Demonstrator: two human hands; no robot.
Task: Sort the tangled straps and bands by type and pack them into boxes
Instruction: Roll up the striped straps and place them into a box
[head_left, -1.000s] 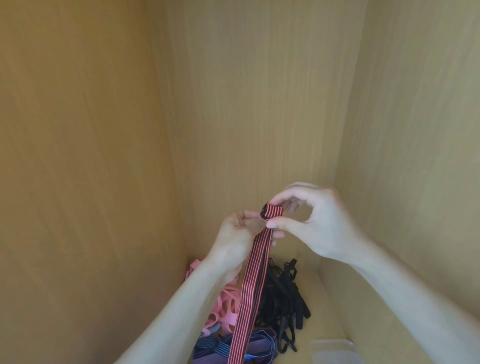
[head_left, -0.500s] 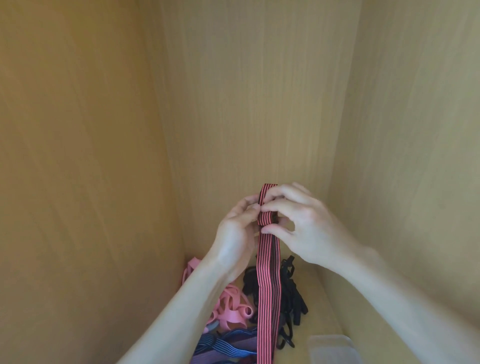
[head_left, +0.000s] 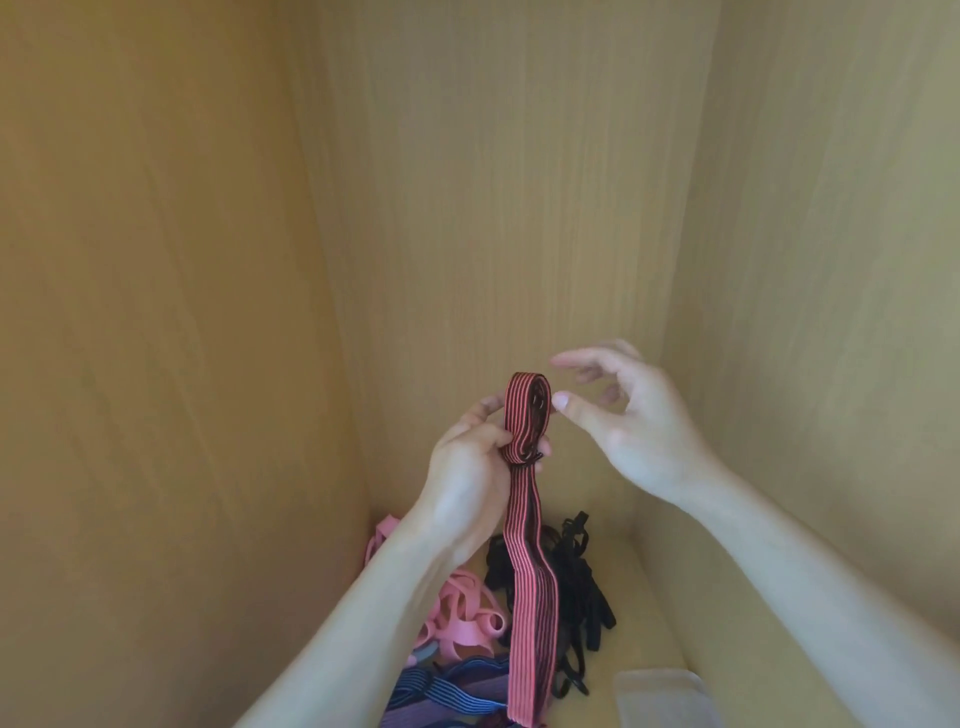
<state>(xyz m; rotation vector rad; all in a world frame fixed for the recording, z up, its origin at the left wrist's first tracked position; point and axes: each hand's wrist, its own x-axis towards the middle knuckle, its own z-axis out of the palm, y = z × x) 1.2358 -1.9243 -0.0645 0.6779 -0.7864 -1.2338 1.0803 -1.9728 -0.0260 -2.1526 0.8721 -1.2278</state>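
Note:
My left hand grips a red-and-black striped strap at a folded loop; the loop stands up above the fist and the long tail hangs down past the frame's bottom. My right hand hovers just right of the loop with relaxed, spread fingers, holding nothing; its thumb tip is close to the loop. Below lie a pile of black straps, pink bands and blue-and-purple striped bands on the wooden floor.
Wooden walls close in on the left, back and right of this cabinet-like space. A clear plastic box shows at the bottom right, partly cut off by the frame edge.
My right hand has let go of the strap's top and moved right, fingers spread. The strap end is now folded into a loop held by my left hand alone.

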